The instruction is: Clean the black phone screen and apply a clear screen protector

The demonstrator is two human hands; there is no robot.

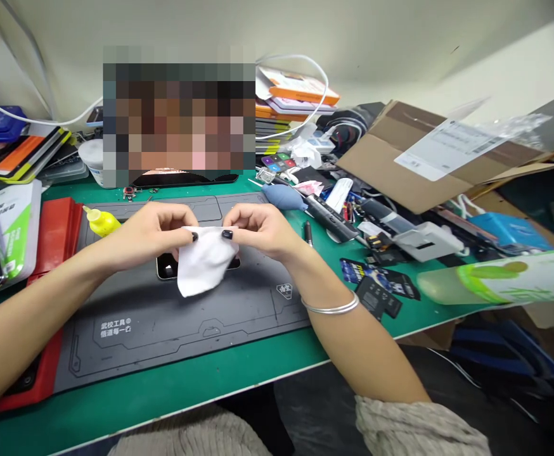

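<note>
A white cloth hangs between my two hands, pinched by its top edge. My left hand closes thumb against fingers on its upper left corner. At the upper right corner, my right hand grips it the same way. Behind and below the cloth a dark phone lies on the grey work mat; the cloth covers the middle of it. Close to my left hand, beyond the forearm, is a yellow squeeze bottle.
A red holder stands along the mat's left side. Right of the mat are a blue air blower, a screwdriver, black batteries and heaped tools. A cardboard box leans at the back right. A green-white tube juts in from the right.
</note>
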